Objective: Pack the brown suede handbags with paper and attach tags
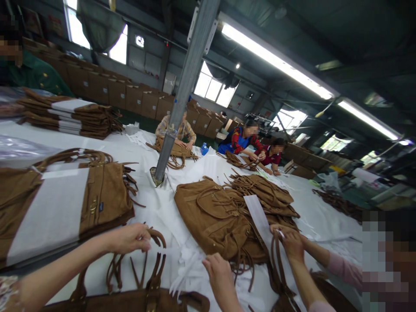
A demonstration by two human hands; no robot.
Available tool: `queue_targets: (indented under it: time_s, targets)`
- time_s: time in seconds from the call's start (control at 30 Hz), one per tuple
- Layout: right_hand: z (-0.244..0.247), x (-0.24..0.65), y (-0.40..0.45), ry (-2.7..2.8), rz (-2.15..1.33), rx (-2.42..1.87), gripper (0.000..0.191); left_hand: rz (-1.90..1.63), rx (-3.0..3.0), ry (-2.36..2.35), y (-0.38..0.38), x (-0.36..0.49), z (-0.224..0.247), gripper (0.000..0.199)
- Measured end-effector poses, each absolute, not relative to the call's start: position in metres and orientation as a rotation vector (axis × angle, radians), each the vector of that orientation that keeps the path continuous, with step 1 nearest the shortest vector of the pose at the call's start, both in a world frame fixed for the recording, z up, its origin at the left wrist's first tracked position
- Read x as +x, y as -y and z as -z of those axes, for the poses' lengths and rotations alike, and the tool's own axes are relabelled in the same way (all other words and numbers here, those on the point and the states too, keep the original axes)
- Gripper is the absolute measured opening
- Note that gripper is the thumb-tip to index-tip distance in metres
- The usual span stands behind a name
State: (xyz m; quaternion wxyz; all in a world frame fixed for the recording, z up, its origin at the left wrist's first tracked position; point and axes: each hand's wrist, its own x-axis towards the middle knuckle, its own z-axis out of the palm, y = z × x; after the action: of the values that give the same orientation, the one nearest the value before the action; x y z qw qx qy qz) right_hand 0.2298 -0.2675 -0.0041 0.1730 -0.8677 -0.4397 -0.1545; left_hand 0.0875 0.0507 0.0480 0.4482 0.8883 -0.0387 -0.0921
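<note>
A brown bag [123, 301] with looped handles [159, 242] lies at the bottom of the head view, right below me. My left hand [131, 238] is closed beside the handles, its fingertips pinching the end of a white strip [165, 250] that crosses the handles. Right of the strip, my right hand [221, 277] is raised with thumb and fingers curled together; whether anything is between them does not show. White strips [188, 271] lie loosely on the table between my hands. Brown bags [208, 208] with thin straps lie in a pile just beyond.
At right, a co-worker's hands [289, 245] hold the handles of another bag. Left stands a stack of bags [107, 195] with white wrapping. A metal post [185, 86] rises from the white table [152, 203]. Further co-workers [238, 138] sit across it, with cartons [117, 93] behind.
</note>
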Motion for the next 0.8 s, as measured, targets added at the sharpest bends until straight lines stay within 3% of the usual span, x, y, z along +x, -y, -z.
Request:
queue_targets:
  time_s: [0.07,0.17,0.27,0.4,0.5,0.6,0.73,0.8]
  targets:
    - [-0.012,0.221,0.251,1.321,0.399,-2.344,0.033,0.238,2.181,0.114,-0.051,0.09,-0.05,0.04]
    - [-0.036,0.19,0.199,1.514,0.172,-2.168,0.039,0.26,2.175,0.138,-0.047,0.095,-0.055,0.036]
    - [-0.042,0.166,0.158,1.486,-0.051,-2.151,0.02,0.301,2.165,0.166,-0.044,0.098,-0.063,0.034]
    - [-0.008,0.149,0.16,1.076,-0.294,-2.073,0.035,0.329,2.071,0.192,-0.05,0.096,-0.066,0.031]
    - [0.035,0.131,0.173,0.643,-0.535,-1.938,0.033,0.218,2.073,-0.013,-0.064,0.094,-0.057,0.052]
    - [0.064,0.111,0.164,0.211,-0.913,-1.634,0.027,0.137,2.141,-0.206,-0.073,0.095,-0.047,0.032]
    - [0.057,0.1,0.111,-0.131,-1.04,-1.193,0.039,0.144,2.12,-0.212,-0.068,0.094,-0.046,0.041]
    - [0.048,0.102,0.081,-0.21,-1.025,-1.074,0.036,0.154,2.103,-0.195,-0.063,0.092,-0.05,0.042]
